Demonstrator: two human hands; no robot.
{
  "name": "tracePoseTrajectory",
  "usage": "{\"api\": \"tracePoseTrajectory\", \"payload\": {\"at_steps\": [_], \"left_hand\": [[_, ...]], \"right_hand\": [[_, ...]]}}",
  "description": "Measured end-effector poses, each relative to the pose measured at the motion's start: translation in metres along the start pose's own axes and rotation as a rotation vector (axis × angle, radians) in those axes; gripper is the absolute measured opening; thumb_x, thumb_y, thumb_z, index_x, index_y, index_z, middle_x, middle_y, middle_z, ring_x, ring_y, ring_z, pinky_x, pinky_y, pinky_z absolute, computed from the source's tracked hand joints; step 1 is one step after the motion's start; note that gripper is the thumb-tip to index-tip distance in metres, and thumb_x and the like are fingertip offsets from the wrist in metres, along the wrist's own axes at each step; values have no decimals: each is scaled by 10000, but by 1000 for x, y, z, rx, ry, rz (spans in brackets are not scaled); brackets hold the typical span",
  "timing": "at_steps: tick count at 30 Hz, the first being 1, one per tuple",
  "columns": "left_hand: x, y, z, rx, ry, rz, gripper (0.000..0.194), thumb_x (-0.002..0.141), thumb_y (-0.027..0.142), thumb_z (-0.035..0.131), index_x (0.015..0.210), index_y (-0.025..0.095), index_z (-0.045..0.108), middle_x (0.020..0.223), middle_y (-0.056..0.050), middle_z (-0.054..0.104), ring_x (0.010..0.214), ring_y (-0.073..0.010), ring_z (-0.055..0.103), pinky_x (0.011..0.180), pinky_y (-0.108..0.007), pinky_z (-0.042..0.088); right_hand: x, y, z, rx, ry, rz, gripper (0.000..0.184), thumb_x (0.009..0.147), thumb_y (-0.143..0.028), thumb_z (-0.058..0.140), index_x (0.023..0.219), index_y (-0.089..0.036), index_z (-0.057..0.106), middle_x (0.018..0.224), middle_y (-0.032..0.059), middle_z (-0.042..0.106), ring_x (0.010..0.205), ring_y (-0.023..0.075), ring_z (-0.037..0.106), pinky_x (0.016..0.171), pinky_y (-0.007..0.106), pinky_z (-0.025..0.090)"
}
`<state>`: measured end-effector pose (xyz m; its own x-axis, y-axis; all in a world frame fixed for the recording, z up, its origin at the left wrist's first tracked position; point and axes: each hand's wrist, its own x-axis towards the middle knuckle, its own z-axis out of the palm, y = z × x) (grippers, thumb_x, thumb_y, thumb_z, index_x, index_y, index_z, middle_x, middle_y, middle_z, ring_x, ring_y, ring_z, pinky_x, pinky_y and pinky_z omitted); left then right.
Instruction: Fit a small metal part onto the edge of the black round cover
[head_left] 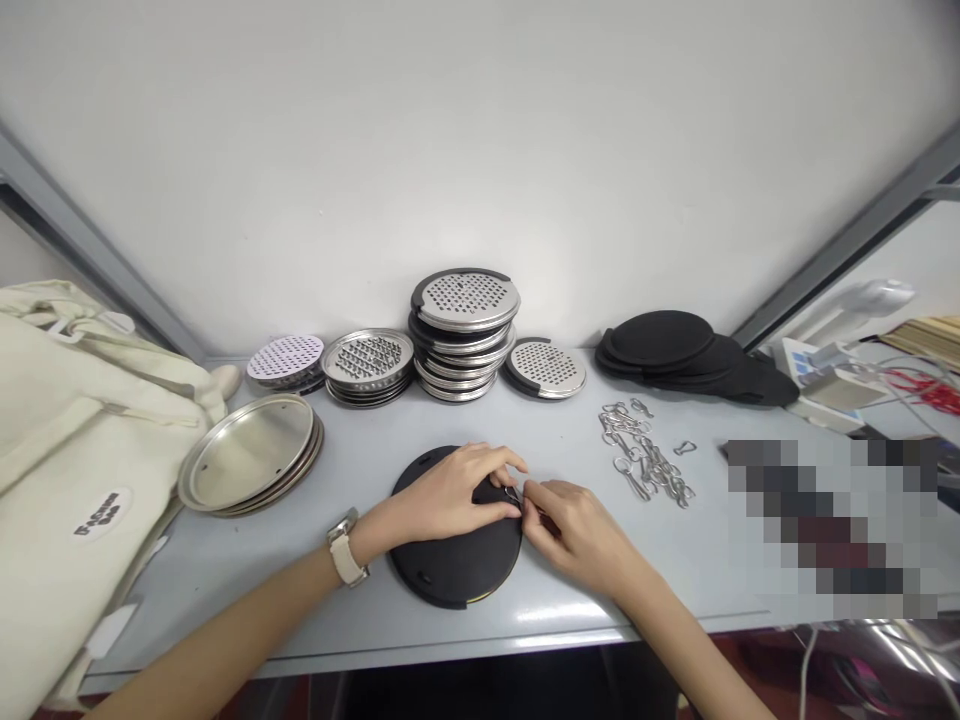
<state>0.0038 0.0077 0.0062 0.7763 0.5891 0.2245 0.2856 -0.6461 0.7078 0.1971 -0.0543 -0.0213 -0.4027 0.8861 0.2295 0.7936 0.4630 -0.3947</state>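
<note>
A round black disc [469, 555] with small holes near its rim lies flat on the table in front of me. My left hand [454, 490] rests across its top, thumb and index finger apart on either side of a small metal clip [512, 493] at the disc's right edge. The thumb touches the black surface; the other fingers are partly hidden. From the right, my right hand [574, 530] pinches the same clip between thumb and curled fingers, which cover most of it. Whether the clip passes through a hole cannot be made out.
Behind the disc stand stacked round metal graters [469, 300], more graters [369, 360] and a single grater [547, 367]. Plain metal discs [255, 450] and a cream bag [82, 480] are left. Loose metal clips [649, 460] and black covers [660, 340] lie right, near a pixelated patch.
</note>
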Motion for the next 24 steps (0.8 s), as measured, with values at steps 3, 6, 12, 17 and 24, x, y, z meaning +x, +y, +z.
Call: {"api": "tracePoseTrajectory", "payload": {"at_steps": [3, 6, 12, 17, 24], "left_hand": [[1, -1, 0, -31, 4, -37, 331, 790, 233, 680, 1096, 232, 552, 925, 3, 645, 902, -162, 608, 866, -313, 459], [2, -1, -1, -52, -5, -33, 340, 780, 221, 690, 1096, 228, 563, 934, 1, 649, 901, -156, 613, 866, -302, 461], [2, 1, -3, -66, -24, -19, 337, 778, 198, 695, 1090, 220, 569, 953, 4, 654, 918, -142, 611, 890, -287, 448], [2, 1, -4, -65, -32, -9, 355, 772, 198, 700, 1099, 218, 565, 947, 1, 655, 917, -143, 612, 882, -280, 446], [2, -1, -4, -82, -60, 5, 385, 769, 193, 699, 1124, 222, 554, 935, -1, 662, 938, -150, 605, 889, -275, 441]], "right_hand": [[0, -1, 0, -3, -11, 9, 170, 881, -154, 388, 728, -208, 440, 600, -22, 461, 551, 136, 438, 558, 258, 297], [0, -1, 0, 0, -19, 11, 168, 884, -158, 384, 732, -209, 434, 604, -24, 457, 554, 136, 436, 563, 258, 293], [-1, 0, 0, -20, -23, 5, 187, 894, -176, 382, 719, -206, 442, 589, -21, 458, 553, 138, 440, 564, 260, 290], [-1, 1, 1, -25, -15, -10, 185, 895, -177, 379, 726, -202, 450, 583, -19, 462, 548, 137, 438, 562, 260, 293], [-2, 0, 1, -2, -20, -6, 188, 889, -168, 381, 706, -210, 397, 577, -33, 437, 533, 126, 424, 550, 257, 283]]}}
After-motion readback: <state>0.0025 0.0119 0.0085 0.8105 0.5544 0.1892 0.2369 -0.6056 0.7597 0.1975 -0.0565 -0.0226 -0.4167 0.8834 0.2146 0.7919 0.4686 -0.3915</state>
